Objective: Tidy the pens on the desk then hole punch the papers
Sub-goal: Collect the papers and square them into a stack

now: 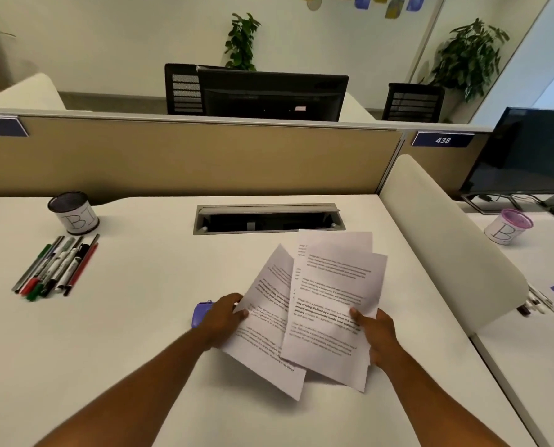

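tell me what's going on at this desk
A person holds a loose fan of printed papers over the desk, left hand on one edge, right hand on the other. A purple punch lies beside the left hand. The pens lie by the cup, not in it.

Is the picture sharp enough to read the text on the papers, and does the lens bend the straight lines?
Head view: the print on the papers is too blurred to read; the wide-angle lens bows the partition; even light, with soft shadows under the sheets; both hands, left and right, hold the papers and look slightly soft.
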Tool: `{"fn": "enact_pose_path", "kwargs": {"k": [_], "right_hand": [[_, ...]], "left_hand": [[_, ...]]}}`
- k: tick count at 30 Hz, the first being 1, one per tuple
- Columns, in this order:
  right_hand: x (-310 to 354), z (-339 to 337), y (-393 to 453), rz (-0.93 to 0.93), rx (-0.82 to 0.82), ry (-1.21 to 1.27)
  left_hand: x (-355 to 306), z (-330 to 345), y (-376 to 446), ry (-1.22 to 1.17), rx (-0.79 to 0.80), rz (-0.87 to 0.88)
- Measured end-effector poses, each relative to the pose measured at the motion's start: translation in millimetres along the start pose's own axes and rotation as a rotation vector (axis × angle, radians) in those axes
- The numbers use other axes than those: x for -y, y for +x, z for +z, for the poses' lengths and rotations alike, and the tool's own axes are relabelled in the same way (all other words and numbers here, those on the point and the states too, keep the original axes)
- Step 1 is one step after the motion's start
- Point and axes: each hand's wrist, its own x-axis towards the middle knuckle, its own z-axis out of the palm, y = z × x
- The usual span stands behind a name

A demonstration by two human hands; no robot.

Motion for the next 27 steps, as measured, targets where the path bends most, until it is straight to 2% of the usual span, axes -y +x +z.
{"fn": "enact_pose_path", "kwargs": {"k": [3, 6, 10, 14, 15, 17, 19, 20, 22, 25, 27], "right_hand": [[15, -11, 5, -0.043, 0.039, -0.061], [34, -19, 11, -0.102, 0.149, -0.216], [55, -28, 15, -0.166, 0.269, -0.430], [63, -35, 14, -0.223, 0.320, -0.493], [64, -37, 13, -0.225, 0.329, -0.500], [62, -44, 15, -0.217, 0.324, -0.511], [58, -50, 18, -0.195, 0.296, -0.522], [56, -52, 20, -0.184, 0.277, -0.533], [49, -54, 22, -0.167, 0.256, -0.535], [43, -49, 23, -0.139, 0.236, -0.520], [43, -44, 24, -0.124, 0.230, -0.527]], "left_hand": [[-17, -26, 15, 0.312, 0.058, 0.114], [-37, -41, 26, 0.598, 0.089, 0.187], [-54, -37, 33, 0.903, 0.067, 0.305], [-62, -19, 35, 1.120, -0.012, 0.472], [-62, -14, 35, 1.130, -0.051, 0.508], [-59, -3, 31, 1.051, -0.230, 0.549], [-52, 9, 23, 0.918, -0.425, 0.523], [-47, 17, 19, 0.868, -0.474, 0.519], [-34, 34, 11, 0.834, -0.413, 0.477], [-16, 56, 4, 0.805, -0.162, 0.337], [-10, 62, 0, 0.749, -0.116, 0.311]]}}
